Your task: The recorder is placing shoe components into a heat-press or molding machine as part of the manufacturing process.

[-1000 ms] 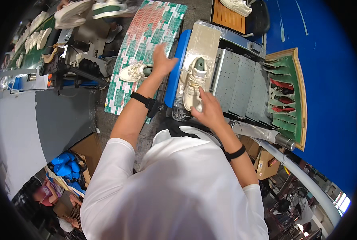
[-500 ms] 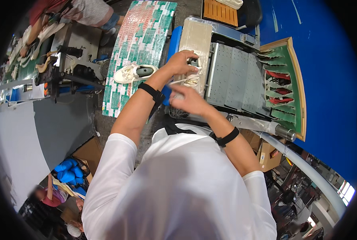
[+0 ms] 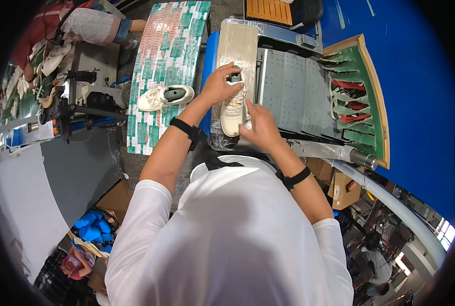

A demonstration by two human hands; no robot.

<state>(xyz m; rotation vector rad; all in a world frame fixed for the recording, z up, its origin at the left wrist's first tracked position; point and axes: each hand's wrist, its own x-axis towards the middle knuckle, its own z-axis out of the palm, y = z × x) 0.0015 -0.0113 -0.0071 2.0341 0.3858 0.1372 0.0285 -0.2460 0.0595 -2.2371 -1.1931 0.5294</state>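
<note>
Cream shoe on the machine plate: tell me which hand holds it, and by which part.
Both hands. The left hand grips the cream shoe at its heel opening; the right hand holds its toe end.

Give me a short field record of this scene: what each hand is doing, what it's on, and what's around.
left hand: grips the heel end of the cream shoe
right hand: holds the toe end of the same shoe
surface: shoe lies on a plastic-covered plate beside a grey perforated panel
second shoe: white, apart on the green and red patterned board
right side: green rack with red and pale pieces
upper left: another person
</note>
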